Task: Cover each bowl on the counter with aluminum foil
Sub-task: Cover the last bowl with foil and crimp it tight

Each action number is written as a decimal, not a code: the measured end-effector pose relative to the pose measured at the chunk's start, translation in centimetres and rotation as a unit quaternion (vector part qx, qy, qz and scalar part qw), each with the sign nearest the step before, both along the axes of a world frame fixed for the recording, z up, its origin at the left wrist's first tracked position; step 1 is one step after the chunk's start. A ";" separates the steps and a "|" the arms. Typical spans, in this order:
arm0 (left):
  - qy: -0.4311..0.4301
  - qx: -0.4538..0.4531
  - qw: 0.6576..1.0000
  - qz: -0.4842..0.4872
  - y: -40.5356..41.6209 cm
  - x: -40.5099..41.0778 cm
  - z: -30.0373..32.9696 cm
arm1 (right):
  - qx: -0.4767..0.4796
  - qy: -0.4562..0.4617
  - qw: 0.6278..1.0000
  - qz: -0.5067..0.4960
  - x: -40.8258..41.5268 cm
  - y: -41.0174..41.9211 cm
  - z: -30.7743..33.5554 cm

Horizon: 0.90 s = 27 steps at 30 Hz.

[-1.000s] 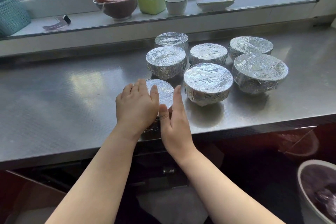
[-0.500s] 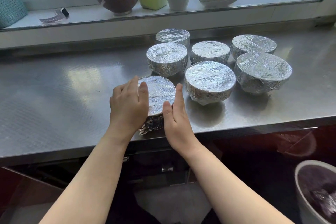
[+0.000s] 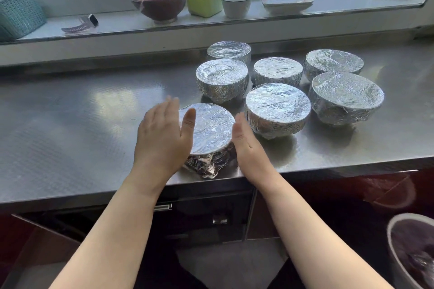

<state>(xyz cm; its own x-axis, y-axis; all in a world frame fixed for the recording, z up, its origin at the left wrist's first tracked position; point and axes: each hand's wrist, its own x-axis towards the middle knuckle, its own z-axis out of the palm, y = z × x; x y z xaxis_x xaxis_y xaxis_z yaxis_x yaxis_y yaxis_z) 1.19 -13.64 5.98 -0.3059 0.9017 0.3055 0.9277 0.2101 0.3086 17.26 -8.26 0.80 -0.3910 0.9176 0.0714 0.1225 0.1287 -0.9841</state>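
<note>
The person is standing in front of the long stainless steel bench (image 3: 70,124) and is working on the nearest round bowl wrapped in silver aluminium foil (image 3: 207,129), which is sitting close to the front edge. The left hand (image 3: 162,138) is open with the fingers together, and it is lying against the left side of this bowl, with the thumb over the rim. The right hand (image 3: 246,145) is also open and flat, standing on its edge just beside the right side of the bowl; I cannot tell whether it is touching the foil. Neither hand is gripping anything. I think the two hands are placed like this because they are pressing the foil skirt inward from both sides, so that it is holding to the wall of the bowl. At the bottom front the crumpled loose foil (image 3: 206,166) is hanging out and is not yet tucked tight.

Behind and to the right, six other foil-covered bowls (image 3: 277,108) are standing near together, probably so that the front of the bench is staying free for working. The task is looking almost finished. The dark red ceramic bowls (image 3: 157,0) on the window sill (image 3: 328,10) are uncovered, but they are not on the bench.
</note>
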 end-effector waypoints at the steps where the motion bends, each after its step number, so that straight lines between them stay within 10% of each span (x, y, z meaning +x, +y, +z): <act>1: 0.016 0.008 0.999 -0.029 0.3 -0.1 0.0 | 0.002 0.012 1.000 -0.022 0.1 0.0 -0.1; 11: 0.072 -0.098 0.981 -0.150 2.7 -0.8 -1.1 | 0.157 0.052 0.976 -0.141 -1.3 -2.0 -1.1; 27: 0.066 -0.077 0.986 -0.131 2.9 -0.7 -1.5 | 0.000 0.227 0.947 -0.229 -2.8 -2.3 -0.7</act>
